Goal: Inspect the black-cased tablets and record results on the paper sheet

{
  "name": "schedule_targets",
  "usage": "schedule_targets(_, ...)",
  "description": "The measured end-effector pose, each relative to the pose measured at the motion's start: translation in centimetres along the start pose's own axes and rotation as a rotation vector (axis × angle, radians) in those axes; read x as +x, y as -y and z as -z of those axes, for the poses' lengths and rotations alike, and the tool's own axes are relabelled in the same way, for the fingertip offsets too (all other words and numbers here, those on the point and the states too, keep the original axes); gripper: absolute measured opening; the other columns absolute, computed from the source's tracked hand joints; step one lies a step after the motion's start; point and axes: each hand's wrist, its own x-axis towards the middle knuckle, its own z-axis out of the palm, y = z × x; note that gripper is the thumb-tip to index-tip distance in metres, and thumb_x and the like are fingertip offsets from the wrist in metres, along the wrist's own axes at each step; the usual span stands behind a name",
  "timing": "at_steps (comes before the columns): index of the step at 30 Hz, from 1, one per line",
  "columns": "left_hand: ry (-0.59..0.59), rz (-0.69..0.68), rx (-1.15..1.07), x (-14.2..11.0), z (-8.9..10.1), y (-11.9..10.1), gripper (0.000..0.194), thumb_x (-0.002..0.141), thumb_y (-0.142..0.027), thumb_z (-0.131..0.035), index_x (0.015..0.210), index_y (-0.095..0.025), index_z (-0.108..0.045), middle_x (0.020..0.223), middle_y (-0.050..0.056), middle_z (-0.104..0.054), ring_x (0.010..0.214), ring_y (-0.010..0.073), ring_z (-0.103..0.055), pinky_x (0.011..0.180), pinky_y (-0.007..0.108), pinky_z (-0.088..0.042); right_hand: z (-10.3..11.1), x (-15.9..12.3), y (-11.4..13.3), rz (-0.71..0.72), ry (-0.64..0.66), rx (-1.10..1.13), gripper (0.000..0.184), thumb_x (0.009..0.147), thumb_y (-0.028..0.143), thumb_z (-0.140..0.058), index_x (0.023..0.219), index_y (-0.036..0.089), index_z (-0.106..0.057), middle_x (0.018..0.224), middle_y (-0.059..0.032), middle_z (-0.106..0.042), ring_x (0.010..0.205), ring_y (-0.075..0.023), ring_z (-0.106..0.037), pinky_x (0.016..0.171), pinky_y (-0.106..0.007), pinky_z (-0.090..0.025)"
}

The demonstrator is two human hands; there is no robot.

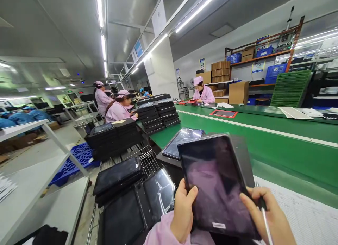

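Observation:
A dark tablet (211, 181) with a glossy, reflecting screen and a small white label near its lower edge is tilted up in front of me. My left hand (183, 209) grips its left edge, thumb over the front. On the opposite edge, my right hand (269, 213) has its thumb by the screen. A slim pen-like tool (266, 225) also sits in the right hand; its exact kind is unclear. Behind the held tablet, another tablet (182, 143) lies in a black tray (243, 153). More tablets (160, 190) rest in black trays at my left.
A green conveyor table (271, 136) runs across, with a printed sheet (308, 220) near my right hand. Stacked black trays (158, 114) stand farther along. Several co-workers in pink sit or stand beyond. A wire rack (148, 155) and white shelf (29, 160) are at left.

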Motion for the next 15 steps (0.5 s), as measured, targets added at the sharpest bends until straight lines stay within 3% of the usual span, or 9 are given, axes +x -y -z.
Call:
schedule_targets(4,0.254,-0.065,0.086,-1.1,-1.6,-1.0,0.045,0.067,-0.044,-0.072,0.1,-0.017,-0.056,0.099,0.009,-0.065,0.092,0.022,-0.06,0.083,0.033,-0.047,1.8,2.0,-1.8,-0.205,-0.097,0.123,0.041,0.063,0.055,-0.069,0.059,0.021,-0.045,0.059,-0.0006,-0.061,0.048,-0.0138,-0.056,0.044,-0.018,-0.047)
schedule_targets(10,0.771,-0.136,0.123,-2.0,-5.1,-2.3,0.059,0.07,-0.058,-0.064,0.109,-0.014,-0.053,0.103,0.013,-0.064,0.092,0.023,-0.061,0.08,0.032,-0.047,3.9,1.4,-2.4,-0.655,-0.173,0.446,0.054,0.043,0.048,-0.082,0.07,0.021,-0.044,0.054,0.0037,-0.054,0.045,-0.0116,-0.047,0.039,-0.017,-0.04)
schedule_targets(15,0.892,-0.049,0.145,-1.3,-8.2,-2.2,0.069,0.065,-0.058,-0.068,0.115,-0.013,-0.051,0.113,0.016,-0.061,0.101,0.0253,-0.059,0.085,0.033,-0.047,5.2,1.5,-1.7,-0.765,-0.32,0.553,0.053,0.034,0.036,-0.084,0.064,0.02,-0.044,0.05,0.0043,-0.054,0.044,-0.01,-0.048,0.039,-0.015,-0.04)
